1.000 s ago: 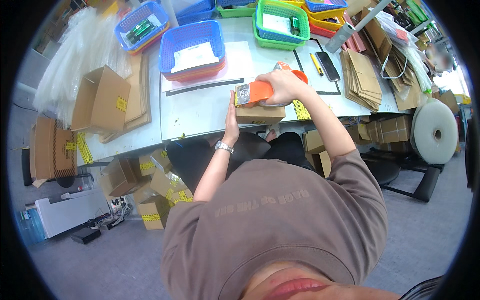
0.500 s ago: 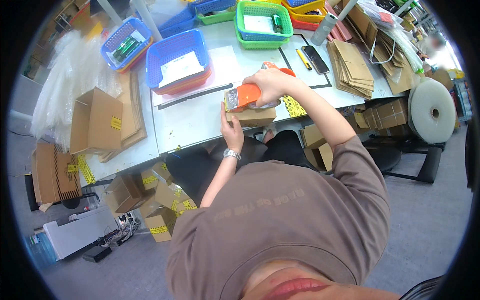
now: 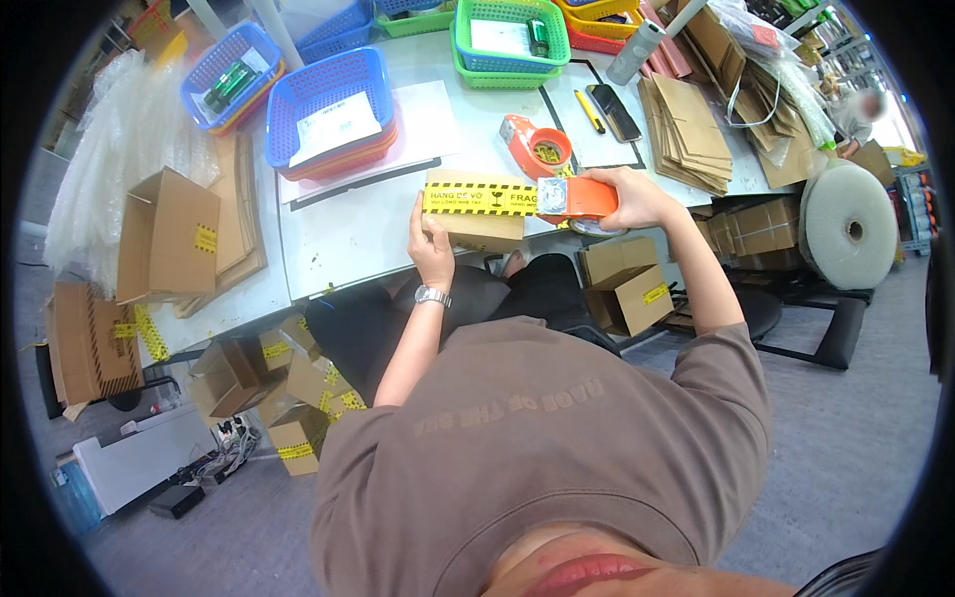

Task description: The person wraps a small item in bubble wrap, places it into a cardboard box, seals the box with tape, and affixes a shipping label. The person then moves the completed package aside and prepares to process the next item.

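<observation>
Steadying box [image 3: 487, 233] with half-open left hand [image 3: 431, 254], gripping dispenser [image 3: 585, 199] in curled right hand [image 3: 637, 197], seemingly to keep tape [image 3: 473, 199] taut.

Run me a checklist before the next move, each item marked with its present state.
1. Box steadied: ok. The left hand touches the left end of the small cardboard box.
2. Dispenser in hand: ok. The right hand grips the orange tape dispenser at the box's right end.
3. Tape along the top: ok. Yellow-and-black tape runs lengthwise across the box to the dispenser.
4. Tape cut free: not ok. The strip reaches the dispenser with no visible break.
5. Second orange dispenser clear of the box: ok. It lies apart on the table, beyond it.
6. Box underside taped: cannot tell; it is hidden.
</observation>
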Demonstrator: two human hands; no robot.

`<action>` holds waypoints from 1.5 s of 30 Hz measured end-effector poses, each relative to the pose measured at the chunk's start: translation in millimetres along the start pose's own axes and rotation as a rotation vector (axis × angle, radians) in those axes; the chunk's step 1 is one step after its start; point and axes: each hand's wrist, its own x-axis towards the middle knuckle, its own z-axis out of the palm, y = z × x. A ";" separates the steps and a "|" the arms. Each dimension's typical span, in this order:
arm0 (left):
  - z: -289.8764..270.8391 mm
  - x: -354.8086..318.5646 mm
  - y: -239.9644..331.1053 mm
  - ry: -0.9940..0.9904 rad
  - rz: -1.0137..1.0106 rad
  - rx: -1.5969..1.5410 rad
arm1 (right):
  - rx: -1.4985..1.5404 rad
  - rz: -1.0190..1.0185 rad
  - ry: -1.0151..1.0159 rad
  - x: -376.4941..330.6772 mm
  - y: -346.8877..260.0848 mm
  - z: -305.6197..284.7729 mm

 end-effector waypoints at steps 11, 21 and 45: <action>-6.5 5.3 7.5 -0.083 -0.038 -0.022 | 0.129 0.001 -0.019 6.0 26.0 35.5; -17.2 51.1 50.7 -0.749 0.657 0.525 | 0.248 0.113 0.196 -4.1 3.9 98.4; 6.4 33.1 58.3 -0.808 0.790 0.801 | -0.335 0.434 -0.143 16.3 -78.5 86.7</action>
